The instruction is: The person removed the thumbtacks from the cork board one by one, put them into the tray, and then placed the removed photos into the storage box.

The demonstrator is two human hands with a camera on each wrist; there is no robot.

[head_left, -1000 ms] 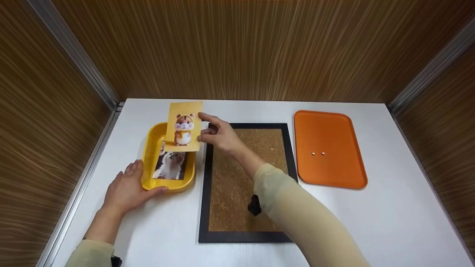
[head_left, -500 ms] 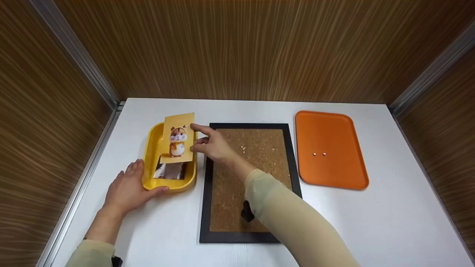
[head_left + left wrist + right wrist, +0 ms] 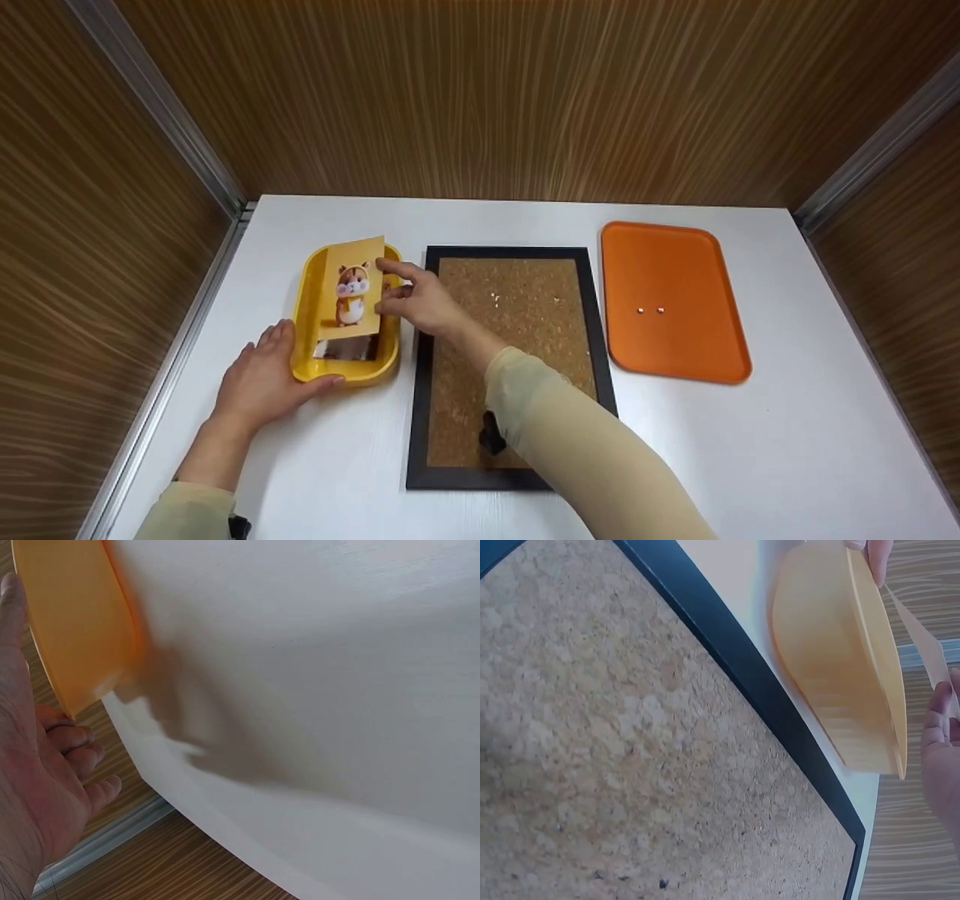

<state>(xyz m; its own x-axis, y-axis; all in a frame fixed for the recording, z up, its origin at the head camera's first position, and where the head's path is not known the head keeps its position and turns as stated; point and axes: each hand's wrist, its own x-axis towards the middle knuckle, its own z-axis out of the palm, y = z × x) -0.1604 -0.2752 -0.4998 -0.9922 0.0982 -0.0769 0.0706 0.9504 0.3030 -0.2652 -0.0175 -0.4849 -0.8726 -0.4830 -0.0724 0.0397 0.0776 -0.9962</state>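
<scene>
My right hand [image 3: 424, 300] pinches the right edge of a yellow picture card [image 3: 350, 292] with a cartoon hamster on it. The card is tilted over a yellow tray [image 3: 306, 361], its top edge sticking out past the back rim. Beneath it lies a second photo [image 3: 347, 349], mostly covered; only its lower strip shows. My left hand [image 3: 257, 379] rests against the tray's front left corner, fingers along the left side and thumb along the front rim. In the right wrist view the card [image 3: 922, 637] appears edge-on beside the tray [image 3: 832, 652].
A cork board [image 3: 472, 390] in a black frame lies in the middle, partly under my right forearm. Small shiny spots [image 3: 496, 300] show near its upper part. To its right is an orange tray [image 3: 679, 277] with two small silver pieces [image 3: 650, 310]. Wood-grain walls enclose the white table.
My right hand has lowered the hamster card, moving it left and toward me into the yellow tray, covering more of the other photo. My left hand has stayed at the tray.
</scene>
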